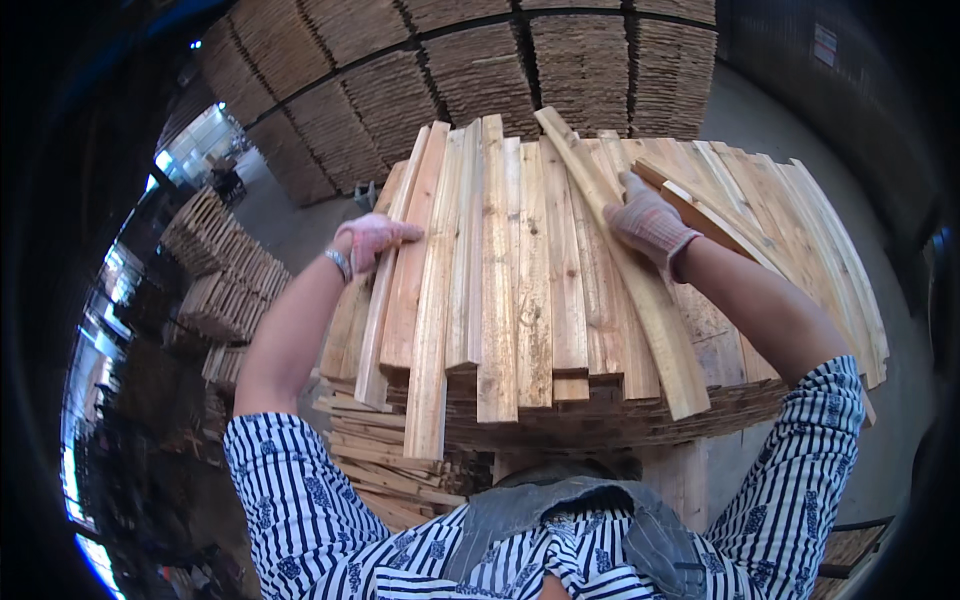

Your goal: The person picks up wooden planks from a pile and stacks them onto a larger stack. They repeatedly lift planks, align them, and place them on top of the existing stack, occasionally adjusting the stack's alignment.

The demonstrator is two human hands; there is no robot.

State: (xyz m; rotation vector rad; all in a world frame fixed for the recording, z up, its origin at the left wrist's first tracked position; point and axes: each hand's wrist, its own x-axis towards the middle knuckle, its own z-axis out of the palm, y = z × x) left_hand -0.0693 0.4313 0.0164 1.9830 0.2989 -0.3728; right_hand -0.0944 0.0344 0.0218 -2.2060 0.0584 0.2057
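Note:
Thin work gloves cover both my hands over a broad layer of pale wooden boards (533, 290) laid side by side on a stack. At the left edge, my left hand (378, 238) is closed over a narrow board (384, 300), its index finger reaching across the top. My right hand (648, 222) grips the edge of a longer board (640, 290) that lies slantwise across the others; part of its fingers is hidden. Just right of that hand, a darker brown board (705, 212) lies at an angle on the layer.
Tall stacks of boards (480, 75) stand beyond the pile. Smaller stacks (225, 265) are at the left, with loose strips (390, 450) low beside the pile. Grey floor (790, 130) runs along the right side, near a dark wall (850, 80).

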